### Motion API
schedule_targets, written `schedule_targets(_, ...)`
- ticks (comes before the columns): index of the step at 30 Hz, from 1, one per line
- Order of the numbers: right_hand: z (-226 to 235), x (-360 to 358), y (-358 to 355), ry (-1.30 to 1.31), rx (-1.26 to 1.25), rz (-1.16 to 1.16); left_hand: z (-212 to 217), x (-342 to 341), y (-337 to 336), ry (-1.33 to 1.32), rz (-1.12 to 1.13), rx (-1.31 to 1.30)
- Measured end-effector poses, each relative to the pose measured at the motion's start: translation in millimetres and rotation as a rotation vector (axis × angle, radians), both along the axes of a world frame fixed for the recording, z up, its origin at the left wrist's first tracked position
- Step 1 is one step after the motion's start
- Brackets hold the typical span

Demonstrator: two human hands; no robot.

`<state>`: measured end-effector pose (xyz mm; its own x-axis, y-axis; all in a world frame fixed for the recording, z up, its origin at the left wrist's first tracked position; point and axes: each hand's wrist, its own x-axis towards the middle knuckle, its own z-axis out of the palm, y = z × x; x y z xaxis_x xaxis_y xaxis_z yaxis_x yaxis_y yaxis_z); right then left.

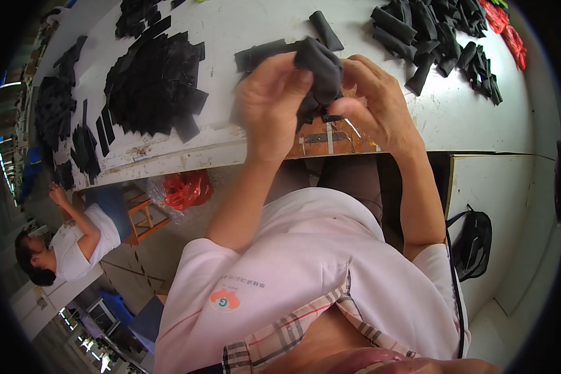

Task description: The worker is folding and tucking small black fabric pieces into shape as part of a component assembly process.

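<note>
Between both hands, above the near edge of the white table [224, 146], is a dark piece of cloth [323, 71], folded or rolled into a tube. My left hand [271, 96] pinches its left side with thumb and fingers. On the other side, my right hand [380, 103] has its fingers curled round the cloth's edge. More dark cloth hangs beneath, partly hidden by the hands. Just beyond lie a short dark cloth tube [326, 31] and a flat dark piece [255, 57], the latter partly behind my left hand.
A large heap of flat black cloth pieces [153, 84] lies left. Rolled dark cloth tubes [424, 28] are piled at the far right, near a red plastic bag [511, 43]. Another red bag [190, 190] hangs below the table edge. A co-worker [84, 240] sits at left; a black backpack [472, 243] is right.
</note>
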<state>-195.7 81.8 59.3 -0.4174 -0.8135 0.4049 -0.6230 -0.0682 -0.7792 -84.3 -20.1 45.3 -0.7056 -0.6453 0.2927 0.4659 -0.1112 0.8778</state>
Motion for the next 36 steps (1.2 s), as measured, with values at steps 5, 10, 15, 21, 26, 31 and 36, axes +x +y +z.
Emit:
schedule_targets(5, -13, -2, -5, 0.398, 0.191, 0.057, -23, 7, -7, 0.069, -0.011, 0.231)
schedule_targets(10, -29, 3, -1, 0.296, 0.111, -0.059, -21, 1, -1, 0.085, -0.082, 0.229)
schedule_targets(15, -3, 4, 0, 0.383, 0.202, -0.053, 0, -4, -8, 0.031, -0.120, 0.128)
schedule_targets(21, -35, 0, -1, 0.367, 0.235, -0.048, -7, -5, -9, -0.271, -0.118, -0.100)
schedule_targets(26, -35, 3, 0, 0.191, 0.248, -0.030, -21, -8, -3, -0.137, -0.075, -0.010)
schedule_targets(31, -26, 6, -1, -0.056, -0.035, 0.007, 6, -15, -12, -0.198, -0.197, -0.051)
schedule_targets(36, -51, 2, 1, -0.093, 0.059, 0.050, 9, -18, -14, -0.375, -0.329, -0.261)
